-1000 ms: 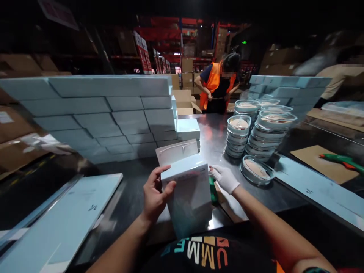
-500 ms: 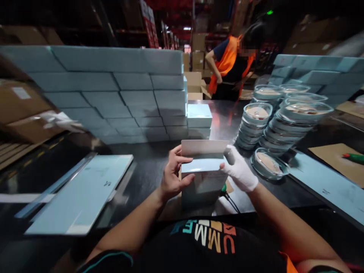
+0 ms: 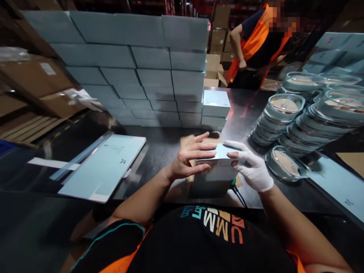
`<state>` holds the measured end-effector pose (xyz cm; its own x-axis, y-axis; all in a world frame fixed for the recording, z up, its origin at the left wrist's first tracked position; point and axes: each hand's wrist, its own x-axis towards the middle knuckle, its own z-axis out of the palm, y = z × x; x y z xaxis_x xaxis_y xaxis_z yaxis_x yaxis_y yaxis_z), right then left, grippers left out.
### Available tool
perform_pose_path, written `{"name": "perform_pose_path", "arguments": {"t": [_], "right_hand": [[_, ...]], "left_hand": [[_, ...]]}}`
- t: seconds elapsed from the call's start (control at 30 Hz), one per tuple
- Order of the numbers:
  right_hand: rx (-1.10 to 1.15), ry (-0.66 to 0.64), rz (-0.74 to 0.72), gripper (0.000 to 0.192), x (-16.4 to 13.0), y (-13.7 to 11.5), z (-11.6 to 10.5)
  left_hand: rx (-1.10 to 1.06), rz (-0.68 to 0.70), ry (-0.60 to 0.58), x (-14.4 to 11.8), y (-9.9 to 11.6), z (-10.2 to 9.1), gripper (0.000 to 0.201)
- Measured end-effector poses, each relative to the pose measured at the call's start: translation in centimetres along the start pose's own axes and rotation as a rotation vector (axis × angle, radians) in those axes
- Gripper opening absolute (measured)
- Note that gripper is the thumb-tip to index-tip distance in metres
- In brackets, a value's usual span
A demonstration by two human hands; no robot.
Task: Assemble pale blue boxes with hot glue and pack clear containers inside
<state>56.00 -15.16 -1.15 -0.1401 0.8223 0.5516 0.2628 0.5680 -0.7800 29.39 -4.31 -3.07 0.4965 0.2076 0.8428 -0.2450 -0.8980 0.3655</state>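
Note:
A small pale blue cardboard box (image 3: pixel 213 180) stands upright on the table in front of my body, its top lid (image 3: pixel 223 151) folded down. My left hand (image 3: pixel 196 156), bare, lies over the lid's left part with its fingers stretched out and spread. My right hand (image 3: pixel 251 167) wears a white glove with some fingertips bare. It grips the box's upper right corner, fingers over the top and fingertips at the front edge. Right of this hand, a clear round glass dish (image 3: pixel 287 163) with a beige disc inside sits on the table.
A wall of stacked pale blue boxes (image 3: pixel 153 81) rises at the back left. Flat blue card sheets (image 3: pixel 105 165) lie left, another flat sheet (image 3: pixel 338 185) right. Stacks of glass dishes (image 3: pixel 270 121) stand at the right. A person in an orange vest (image 3: pixel 253 45) stands beyond the table.
The raised flap of the box has been folded down onto its top. My left hand has moved from the box's side onto the lid, fingers flattening. The whole view has tilted and shifted.

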Motion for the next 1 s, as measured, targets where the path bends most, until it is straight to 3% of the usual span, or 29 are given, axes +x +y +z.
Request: {"name": "perform_pose_path", "arguments": {"t": [0.17,0.37,0.67,0.83,1.0], "right_hand": [[-0.033,-0.055,-0.034,0.024,-0.4,-0.7,0.5],[0.006,0.066,-0.082,0.023,-1.7,-0.6,2.4],[-0.083,0.116,-0.175,0.024,-2.8,-1.7,3.1],[-0.168,0.087,-0.198,0.031,-3.0,-2.6,3.9],[-0.303,-0.075,-0.337,0.070,-3.9,-3.0,3.6]], "left_hand": [[0.011,0.001,-0.087,0.5,0.8,-0.4,0.049],[0.083,-0.063,-0.204,1.0,2.7,-1.2,0.052],[0.091,-0.056,-0.240,0.9,3.5,-1.6,0.047],[0.240,-0.096,-0.436,4.0,5.8,-2.5,0.037],[0.196,-0.198,-0.589,8.0,8.5,-1.5,0.067]]}}
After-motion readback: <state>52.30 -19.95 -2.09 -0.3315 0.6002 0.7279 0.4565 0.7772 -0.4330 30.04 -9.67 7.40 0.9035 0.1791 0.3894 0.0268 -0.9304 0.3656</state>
